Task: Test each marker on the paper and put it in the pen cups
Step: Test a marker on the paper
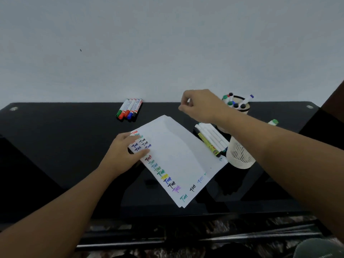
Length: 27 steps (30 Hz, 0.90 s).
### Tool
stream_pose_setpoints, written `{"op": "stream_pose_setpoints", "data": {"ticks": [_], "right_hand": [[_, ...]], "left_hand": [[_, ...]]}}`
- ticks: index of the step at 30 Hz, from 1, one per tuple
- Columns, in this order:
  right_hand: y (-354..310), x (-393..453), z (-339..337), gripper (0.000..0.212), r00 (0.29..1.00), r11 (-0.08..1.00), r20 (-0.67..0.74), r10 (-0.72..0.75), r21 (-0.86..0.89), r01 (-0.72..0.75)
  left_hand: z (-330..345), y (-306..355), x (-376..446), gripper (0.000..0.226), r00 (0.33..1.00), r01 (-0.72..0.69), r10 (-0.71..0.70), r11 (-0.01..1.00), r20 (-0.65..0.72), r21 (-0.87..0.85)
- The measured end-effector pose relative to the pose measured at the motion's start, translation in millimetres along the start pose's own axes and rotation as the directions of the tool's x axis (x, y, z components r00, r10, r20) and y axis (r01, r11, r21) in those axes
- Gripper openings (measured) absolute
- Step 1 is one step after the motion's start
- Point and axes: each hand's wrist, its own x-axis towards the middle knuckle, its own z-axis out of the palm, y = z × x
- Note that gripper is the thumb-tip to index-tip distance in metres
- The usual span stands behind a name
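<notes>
Left hand (124, 153) lies flat, fingers spread, pressing the paper (175, 161) to the bench (55, 138). Right hand (200, 105) hovers with fingers curled; whether it pinches anything cannot be told.

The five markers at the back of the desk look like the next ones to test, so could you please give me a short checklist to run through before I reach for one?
1. Paper held steady: ok, left hand rests flat on its left edge.
2. Right hand free: cannot tell, fingers are curled, nothing visible in them.
3. Five markers reachable: ok, they lie together near the desk's back edge, nothing on top.
4. Writing space: ok, the sheet's middle is blank.
5. Room in the far cup: not ok, it looks crowded.
6. Near cup upright: ok, by the paper's right corner.
</notes>
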Motion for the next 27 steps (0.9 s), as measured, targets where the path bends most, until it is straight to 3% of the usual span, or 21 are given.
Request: {"op": "stream_pose_setpoints", "data": {"ticks": [5,11,21,24,27], "right_hand": [[-24.0,17.2,53.9,0.016,0.976,0.995,0.205,-0.068,-0.056,0.081],[-33.5,51.4,120.1,0.038,0.956,0.984,0.27,-0.11,-0.104,0.142],[-58.2,130.2,179.3,0.065,0.971,0.949,0.167,-0.168,-0.239,0.206],[-61.0,140.8,185.7,0.061,0.971,0.94,0.134,-0.199,-0.254,0.228],[-59.3,143.8,187.3,0.044,0.958,0.914,0.094,-0.272,-0.286,0.288]], "left_hand": [[-2.6,-17.5,6.2,0.086,1.0,-0.003,0.001,0.991,0.016,0.131],[2.5,-25.3,7.4,0.089,1.0,-0.007,0.008,0.992,-0.008,0.123],[8.8,-34.2,13.9,0.07,0.998,-0.016,0.024,0.991,-0.059,0.134],[8.8,-37.4,15.5,0.069,0.998,-0.012,0.02,0.992,-0.061,0.126],[9.3,-39.0,15.9,0.074,0.998,-0.007,0.014,0.993,-0.064,0.117]]}}
